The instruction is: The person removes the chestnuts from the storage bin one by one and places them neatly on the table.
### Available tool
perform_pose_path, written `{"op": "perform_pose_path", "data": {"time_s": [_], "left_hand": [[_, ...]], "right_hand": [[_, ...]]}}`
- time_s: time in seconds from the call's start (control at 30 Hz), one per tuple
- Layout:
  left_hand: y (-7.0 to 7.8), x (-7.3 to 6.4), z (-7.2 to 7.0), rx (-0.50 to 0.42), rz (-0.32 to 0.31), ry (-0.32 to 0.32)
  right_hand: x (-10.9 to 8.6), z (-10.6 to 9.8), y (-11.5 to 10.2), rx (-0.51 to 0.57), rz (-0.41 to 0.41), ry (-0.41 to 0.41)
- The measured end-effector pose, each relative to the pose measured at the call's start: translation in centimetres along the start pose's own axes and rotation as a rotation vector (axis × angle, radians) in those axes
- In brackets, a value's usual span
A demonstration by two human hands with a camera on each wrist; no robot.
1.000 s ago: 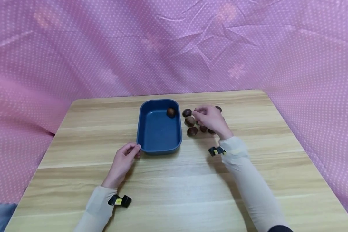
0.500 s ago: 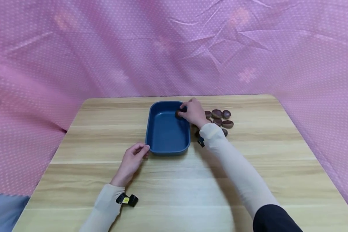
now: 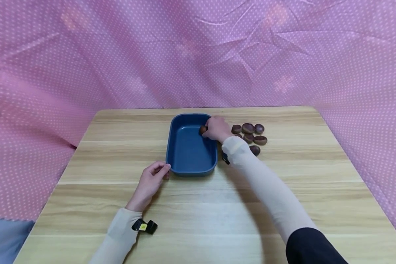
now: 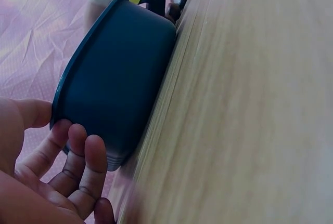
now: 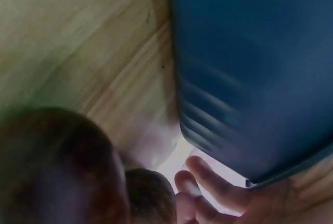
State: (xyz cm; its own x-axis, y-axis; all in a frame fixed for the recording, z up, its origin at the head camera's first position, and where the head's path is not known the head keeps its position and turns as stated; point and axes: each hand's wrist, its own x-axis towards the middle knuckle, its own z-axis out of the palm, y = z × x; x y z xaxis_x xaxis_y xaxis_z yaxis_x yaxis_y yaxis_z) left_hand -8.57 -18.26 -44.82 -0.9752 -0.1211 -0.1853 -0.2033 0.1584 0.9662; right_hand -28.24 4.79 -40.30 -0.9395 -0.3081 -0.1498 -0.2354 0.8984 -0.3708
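A deep blue plastic tray (image 3: 192, 173) stands on the wooden table. My left hand (image 3: 151, 183) pinches its near left corner; in the left wrist view the thumb is at the rim and fingertips (image 4: 95, 146) lie along the outer wall. My right hand (image 3: 218, 128) reaches over the far right rim, thumb and forefinger inside. A brown chestnut (image 3: 202, 129) shows at those fingertips; I cannot tell whether they grip it. The right wrist view has the other fingers (image 5: 200, 169) outside the tray wall, near blurred chestnuts (image 5: 151, 198).
Several more chestnuts (image 3: 248, 128) lie in a cluster right of the tray, partly behind the right hand and sleeve (image 3: 267, 183). Pink dotted cloth (image 3: 198, 55) hangs around the back and sides of the wooden table (image 3: 198, 216).
My right hand has moved left from the chestnut cluster to the tray's far right side, its fingers now lower inside. The left hand stays on the corner; the whole view has shifted slightly.
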Motion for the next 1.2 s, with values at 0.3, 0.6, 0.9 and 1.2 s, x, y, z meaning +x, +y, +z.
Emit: {"op": "perform_pose_path", "data": {"time_s": [0.3,0.6,0.9,1.2], "left_hand": [[0.0,0.1,0.0,0.014,-0.019,0.009],[-0.1,0.1,-0.2,0.012,-0.023,0.006],[-0.3,0.2,0.4,0.001,-0.006,0.015],[0.0,0.1,0.3,0.013,-0.034,0.017]], "right_hand": [[-0.9,-0.6,0.1,0.08,-0.018,0.066],[-0.8,0.0,-0.1,-0.033,-0.023,-0.015],[-0.6,0.7,-0.4,-0.076,0.037,-0.015],[-3.3,-1.9,0.8,0.121,-0.079,0.133]]}}
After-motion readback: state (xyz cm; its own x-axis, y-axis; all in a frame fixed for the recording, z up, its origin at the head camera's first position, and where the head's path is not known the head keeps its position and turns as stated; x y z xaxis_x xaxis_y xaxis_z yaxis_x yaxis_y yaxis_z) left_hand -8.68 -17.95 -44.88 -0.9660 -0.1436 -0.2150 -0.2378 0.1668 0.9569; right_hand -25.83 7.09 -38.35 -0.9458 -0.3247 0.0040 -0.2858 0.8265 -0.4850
